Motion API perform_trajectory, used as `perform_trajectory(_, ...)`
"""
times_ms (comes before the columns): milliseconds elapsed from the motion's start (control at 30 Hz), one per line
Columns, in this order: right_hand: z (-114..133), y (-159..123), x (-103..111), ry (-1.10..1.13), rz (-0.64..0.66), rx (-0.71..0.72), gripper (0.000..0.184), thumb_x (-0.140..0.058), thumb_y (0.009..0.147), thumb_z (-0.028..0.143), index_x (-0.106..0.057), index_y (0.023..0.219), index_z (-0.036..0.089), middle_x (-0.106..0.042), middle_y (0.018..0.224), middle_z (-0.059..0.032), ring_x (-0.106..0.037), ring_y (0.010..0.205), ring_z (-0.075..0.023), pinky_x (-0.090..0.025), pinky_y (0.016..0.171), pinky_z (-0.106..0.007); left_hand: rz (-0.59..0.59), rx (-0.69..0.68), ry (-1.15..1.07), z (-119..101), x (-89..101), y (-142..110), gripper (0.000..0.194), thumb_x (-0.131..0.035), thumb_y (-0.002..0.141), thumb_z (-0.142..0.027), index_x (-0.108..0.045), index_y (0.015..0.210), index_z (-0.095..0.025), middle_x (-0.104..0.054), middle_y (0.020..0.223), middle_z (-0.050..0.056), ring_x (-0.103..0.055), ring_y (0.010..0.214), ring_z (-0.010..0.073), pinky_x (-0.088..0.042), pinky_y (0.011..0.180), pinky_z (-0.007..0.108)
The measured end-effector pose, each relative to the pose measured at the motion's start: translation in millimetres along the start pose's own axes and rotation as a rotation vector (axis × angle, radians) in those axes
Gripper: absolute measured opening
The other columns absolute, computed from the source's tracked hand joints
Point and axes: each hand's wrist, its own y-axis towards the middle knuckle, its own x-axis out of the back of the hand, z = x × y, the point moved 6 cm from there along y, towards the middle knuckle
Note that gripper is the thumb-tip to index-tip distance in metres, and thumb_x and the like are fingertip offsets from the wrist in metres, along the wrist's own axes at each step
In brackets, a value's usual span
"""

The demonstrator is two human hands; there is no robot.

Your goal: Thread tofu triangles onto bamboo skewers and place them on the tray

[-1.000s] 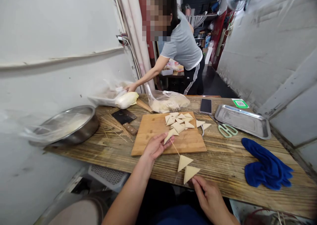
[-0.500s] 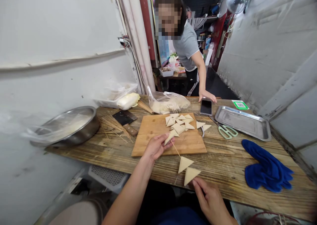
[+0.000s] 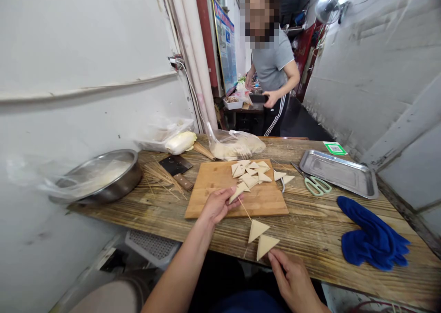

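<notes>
My left hand [image 3: 217, 204] pinches a pale tofu triangle [image 3: 237, 194] over the front of the wooden cutting board [image 3: 206, 189]. A thin wooden skewer [image 3: 245, 209] runs from that triangle's lower edge toward my right hand [image 3: 290, 269]. Two more flat triangles, the upper one [image 3: 258, 231] and the lower one [image 3: 267, 247], are threaded on it. My right hand closes around the skewer's near end, fingertips against the lower triangle; that end is hidden. Several loose triangles [image 3: 248, 179] lie heaped on the board, and a couple rest just past its right edge.
Left of the board lie a cleaver [image 3: 176, 164], loose skewers [image 3: 156, 175] and a metal basin [image 3: 129, 180]. On the right are scissors [image 3: 317, 186], a metal tray [image 3: 339, 171] and blue gloves [image 3: 372, 237]. Bagged food [image 3: 237, 145] and a cabbage [image 3: 180, 142] sit behind. Another person [image 3: 274, 69] stands across.
The other person has picked the phone up from the table and stepped back upright with it. My two hands, the skewer and its triangles hold nearly the same position.
</notes>
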Motion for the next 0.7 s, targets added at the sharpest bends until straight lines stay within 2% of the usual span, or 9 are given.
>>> perform_trajectory(700,2.0,0.0,3.4,-0.025,-0.003,0.008,0.029,-0.035,0.091,0.025,-0.063,0.086,0.018,-0.063,0.068,-0.0029,-0.061,0.062,-0.0133,-0.043,0.059,-0.02,0.027,-0.02,0.043,-3.2,-3.5,1.0,0.017,-0.055,0.079,-0.014,-0.064,0.09,-0.005,-0.068,0.08,0.014,-0.066,0.072,0.0182,-0.055,0.067,0.029)
